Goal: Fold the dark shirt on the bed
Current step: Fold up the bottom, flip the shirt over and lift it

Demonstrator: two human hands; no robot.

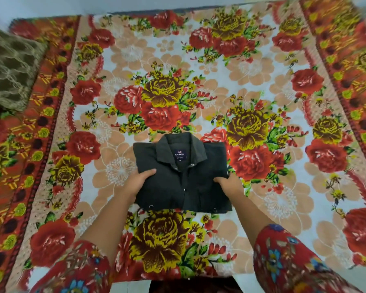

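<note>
While it lies folded into a compact rectangle near the front of the bed's floral red-and-yellow printed bedspread [199, 66], the dark grey woven shirt [184, 187] shows its collar, label and snap buttons; the left hand [135, 180] and right hand [228, 182] pinch its side edges.

A dark blue label [179, 155] sewn inside the collar of the shirt [184, 187] reads "ARROW" in white capitals. A small logo sits above the word, and the smaller lines beneath it are too fine to read.
</note>
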